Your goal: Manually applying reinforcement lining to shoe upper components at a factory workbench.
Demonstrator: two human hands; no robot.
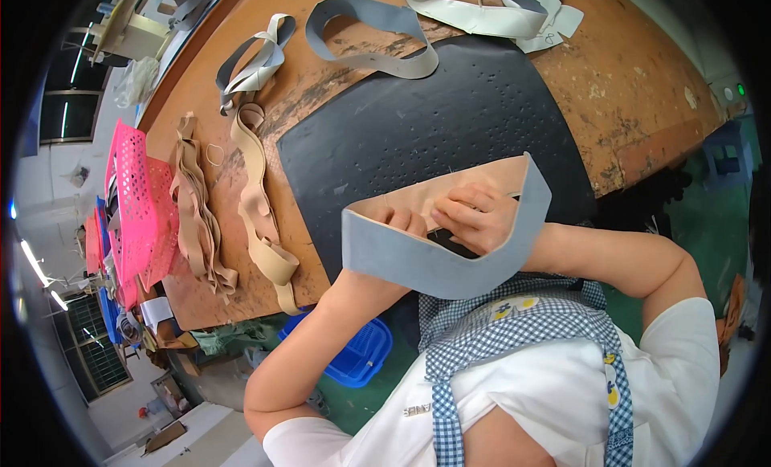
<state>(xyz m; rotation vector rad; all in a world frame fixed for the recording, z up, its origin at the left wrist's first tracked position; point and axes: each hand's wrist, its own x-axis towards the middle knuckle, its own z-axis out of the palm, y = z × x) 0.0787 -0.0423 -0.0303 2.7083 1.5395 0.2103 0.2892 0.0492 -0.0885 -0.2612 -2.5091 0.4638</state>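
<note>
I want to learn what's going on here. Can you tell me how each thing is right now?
Grey band: curved upright, tan inside showing, held over the mat.
Left hand: fingers curled on the band's inside.
Right hand: pressing the band's inside.
Black mat: lying flat on the table.
Tan strips: loose in piles on the table.
Pink basket: tipped on its side at the table edge.
Blue bin: on the floor.

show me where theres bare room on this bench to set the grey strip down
Free: the far half of the black mat, beyond both hands, and bare wood along its right. Crowded: the left, with tan strips beside the pink basket, and the far edge with grey loops.
</note>
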